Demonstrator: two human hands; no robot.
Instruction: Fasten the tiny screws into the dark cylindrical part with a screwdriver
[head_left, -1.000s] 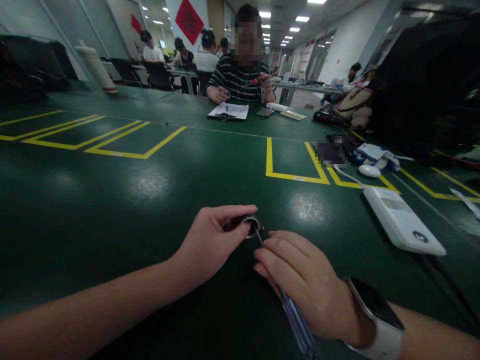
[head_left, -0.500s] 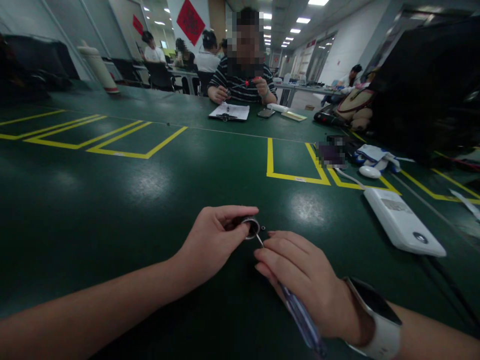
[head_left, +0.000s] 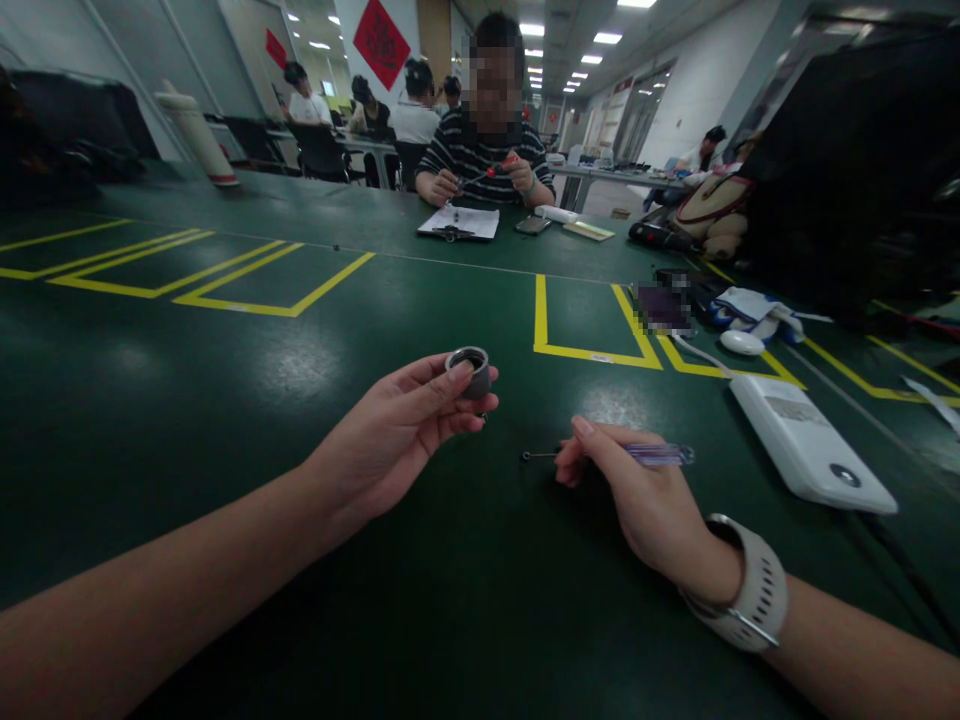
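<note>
My left hand [head_left: 409,425] is closed on a short grey cylinder [head_left: 480,380], hollow with a bright rim. Its open end faces up, and my thumb presses over the edge of the opening. Just below the fingertips shows a tiny dark piece, too small to name. My right hand [head_left: 637,490] grips a screwdriver [head_left: 660,454] with a clear purplish handle. The thin shaft points left, low over the green table. At the shaft's tip is a tiny ring-shaped piece [head_left: 526,456]; whether the tip touches it I cannot tell.
On the right lies a white power bank [head_left: 810,440] with a cable, beside a phone [head_left: 664,308] and a cloth [head_left: 757,312]. Yellow tape [head_left: 592,357] marks the table. Opposite sits a person [head_left: 484,150] handling a red-ended tool behind a clipboard [head_left: 459,222]. A tumbler [head_left: 199,140] stands far left.
My left hand has lifted the cylinder up and left, away from the screwdriver. My right hand has turned, so the screwdriver's tip has left the cylinder and now lies by the tiny ring.
</note>
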